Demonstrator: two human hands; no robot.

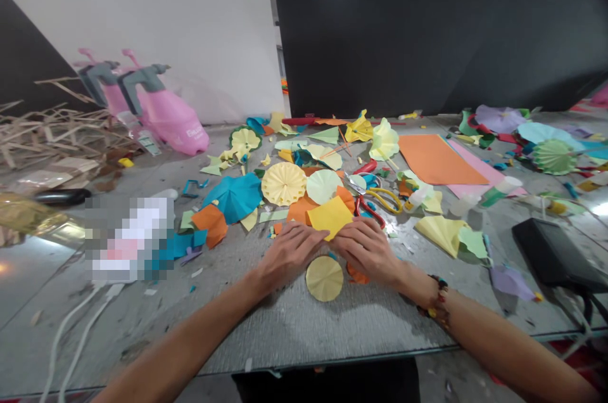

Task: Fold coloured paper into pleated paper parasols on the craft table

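Both my hands hold a yellow sheet of paper (332, 216) near the middle of the table. My left hand (294, 249) pinches its near left edge. My right hand (368, 248) has its fingers closed on the near right edge. Just below the hands lies a pale yellow paper disc (324, 278) with radial creases. Beyond the sheet sit a scalloped pleated cream disc (284, 184) and a pale green round (323, 187). Scissors with yellow handles (387, 198) and a red-handled pair (370, 211) rest close to my right hand.
Left are a blue pleated paper (234, 195), pink spray bottles (173, 121), wooden sticks (52, 130) and white cables (78, 333). Orange sheets (439, 159), a folded yellow paper (441, 232) and a black box (558, 254) lie right. Paper scraps litter the table (228, 333).
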